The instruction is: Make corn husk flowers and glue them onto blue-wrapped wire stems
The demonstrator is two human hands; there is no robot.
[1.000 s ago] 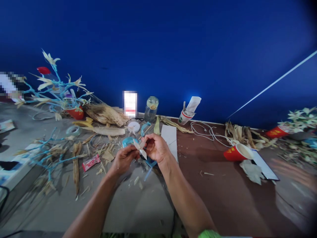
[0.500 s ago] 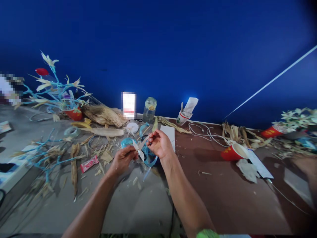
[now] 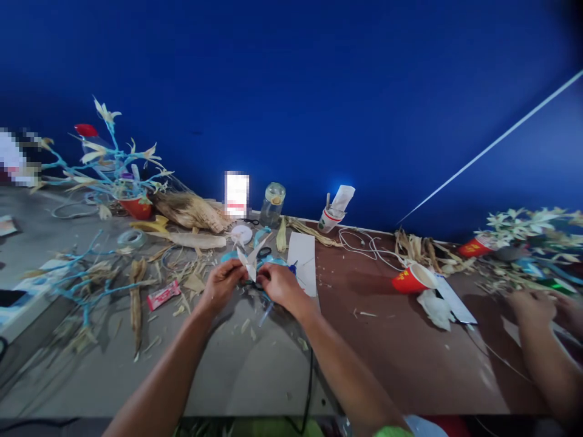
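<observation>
A small pale flower (image 3: 248, 264), its petals looking like dried corn husk, stands upright between my hands over the grey table. My left hand (image 3: 223, 282) is closed, pinching the flower low on its left side. Close to the flower's base on the right, the fingers of my right hand (image 3: 280, 284) are curled and pressed together; what they grip is hidden. Black-handled scissors (image 3: 265, 251) and blue tape (image 3: 228, 257) lie just behind my hands. A white sheet (image 3: 303, 255) is to the right of them.
At left a blue-wrapped branch (image 3: 86, 291), husk scraps, a pink packet (image 3: 164, 295) and a tape roll (image 3: 131, 237) lie about. A glass jar (image 3: 272, 209) stands behind. On the right are a red cup (image 3: 412, 279), a phone (image 3: 455, 301) and another person's hands (image 3: 532, 306).
My right hand has come down beside the flower's base, its fingers closing from a raised, partly spread pose. The flower is now more upright. The other person's hands show more fully at right.
</observation>
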